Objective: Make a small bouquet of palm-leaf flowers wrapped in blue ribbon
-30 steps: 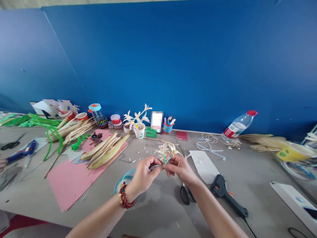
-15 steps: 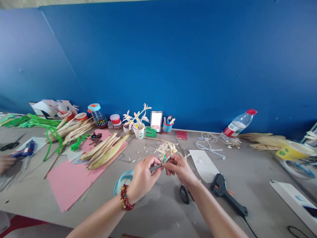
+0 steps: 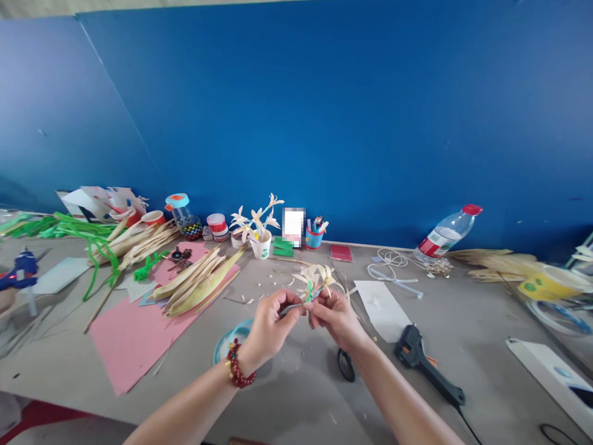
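Cream husk flowers (image 3: 315, 278) with green and light-blue stems stand up between my two hands. My left hand (image 3: 273, 327) is closed in a pinch on the grey-green end of the stem. My right hand (image 3: 336, 318) pinches the stems just below the petals, its fingertips almost touching those of the left. Beneath my left wrist lies a roll of light-blue tape (image 3: 225, 346), partly covered. Black scissors (image 3: 346, 364) rest beside my right forearm, mostly hidden by it.
A black glue gun (image 3: 428, 364) and white paper (image 3: 382, 309) lie at right. Pink paper (image 3: 132, 346) and dried husks (image 3: 199, 281) are at left. Behind stand a flower cup (image 3: 262, 245) and a bottle (image 3: 445, 235). Another person's hand (image 3: 7, 300) holds a blue glue gun (image 3: 23, 272).
The flowers between my fingers have turned slightly and moved a little right, and the fingertips have shifted along the stem. At far left, the other person has lifted the blue glue gun.
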`<state>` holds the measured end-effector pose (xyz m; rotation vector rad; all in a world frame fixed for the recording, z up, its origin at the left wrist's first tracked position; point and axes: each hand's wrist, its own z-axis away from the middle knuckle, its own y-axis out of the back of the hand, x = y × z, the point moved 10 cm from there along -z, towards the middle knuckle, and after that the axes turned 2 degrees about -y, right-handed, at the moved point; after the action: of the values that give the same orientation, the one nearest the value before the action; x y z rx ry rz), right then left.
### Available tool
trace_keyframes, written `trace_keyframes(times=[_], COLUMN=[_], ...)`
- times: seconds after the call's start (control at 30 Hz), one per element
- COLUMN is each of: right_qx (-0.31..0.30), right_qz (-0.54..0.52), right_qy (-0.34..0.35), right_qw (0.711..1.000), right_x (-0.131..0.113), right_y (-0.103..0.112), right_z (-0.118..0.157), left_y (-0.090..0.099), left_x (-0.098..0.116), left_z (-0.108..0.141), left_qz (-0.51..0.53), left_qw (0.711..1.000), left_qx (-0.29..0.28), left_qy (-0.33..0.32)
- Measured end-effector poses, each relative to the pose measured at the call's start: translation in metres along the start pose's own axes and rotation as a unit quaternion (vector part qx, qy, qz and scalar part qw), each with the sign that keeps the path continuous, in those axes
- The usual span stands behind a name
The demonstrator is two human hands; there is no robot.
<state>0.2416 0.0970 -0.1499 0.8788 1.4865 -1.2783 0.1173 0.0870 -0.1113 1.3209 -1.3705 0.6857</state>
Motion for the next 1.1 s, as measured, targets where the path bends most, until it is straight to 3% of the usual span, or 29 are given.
trace_keyframes(times=[0.17, 0.27, 0.37, 0.8, 1.1], right_qx=[0.054, 0.121, 0.145, 0.243, 0.246], right_qz=[0.054, 0.105, 0.163, 0.072, 0.031], right_qy=[0.068, 0.141, 0.170, 0.110, 0.133], right_qw=[0.995, 0.977, 0.961, 0.961, 0.959], right_x=[-0.019, -0.036, -0.041, -0.030, -0.028], right_y=[0.006, 0.014, 0.012, 0.007, 0.007], right_z=[0.003, 0.015, 0.024, 0.032, 0.036], left_y=[0.007, 0.011, 0.012, 0.002, 0.007], left_x=[-0.001, 0.000, 0.006, 0.030, 0.029], left_z=[0.001, 0.001, 0.001, 0.012, 0.011], left_qz=[-0.041, -0.065, -0.090, -0.179, -0.115], left_qw=[0.998, 0.996, 0.992, 0.965, 0.981], left_qx=[0.040, 0.062, 0.074, 0.061, 0.077], left_qy=[-0.016, -0.026, -0.055, -0.183, -0.137])
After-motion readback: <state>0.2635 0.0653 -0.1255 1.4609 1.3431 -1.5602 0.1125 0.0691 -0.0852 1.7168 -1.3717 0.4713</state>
